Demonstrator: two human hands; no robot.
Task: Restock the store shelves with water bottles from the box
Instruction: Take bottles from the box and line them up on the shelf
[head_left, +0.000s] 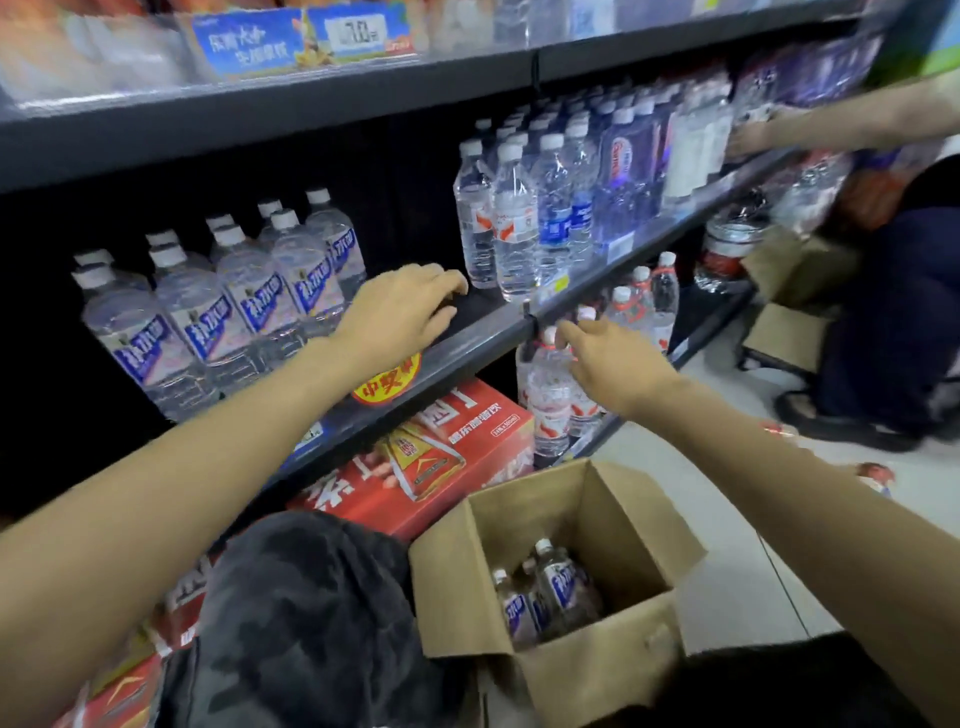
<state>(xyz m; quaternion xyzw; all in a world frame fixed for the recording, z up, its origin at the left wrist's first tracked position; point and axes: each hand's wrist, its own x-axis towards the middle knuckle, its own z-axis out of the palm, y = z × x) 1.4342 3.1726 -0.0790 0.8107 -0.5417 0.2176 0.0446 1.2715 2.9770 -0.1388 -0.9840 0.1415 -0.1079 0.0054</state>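
Nearest us, at six o'clock, the open brown cardboard box holds clear blue-labelled water bottles. Our left hand hovers relaxed, empty, above the dark metal shelf at twelve o'clock. Our right hand, fingers loosely extended, reaches toward red-labelled bottles at one o'clock; we cannot tell whether it touches them.

We count two bottles with white caps in the open cardboard box, one box on the floor beside us. We count two hands of ours, the left hand and the right hand. Shelf bottles blur together, so we cannot count them.
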